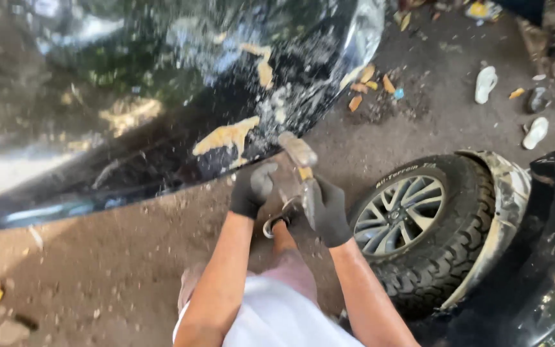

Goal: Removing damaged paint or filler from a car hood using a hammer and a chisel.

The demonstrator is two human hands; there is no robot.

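Both my hands wear black gloves. My left hand (pixel 252 189) is curled shut near the lower edge of a glossy black car panel (pixel 130 103) that carries yellowish filler patches (pixel 226 136) and white speckles. My right hand (pixel 329 212) grips a long tool (pixel 298 153) with a yellow-banded shaft and a dusty head that points up at the panel's edge. A small metal ring (pixel 272 225) hangs below the hands; which hand carries it is unclear.
A wheel with a knobby tyre (pixel 419 225) and muddy fender sits to the right, close to my right forearm. Two white sandals (pixel 485 83) and yellow scraps (pixel 367 80) lie on the dirty concrete floor (pixel 97 270) beyond. My knee shows below my hands.
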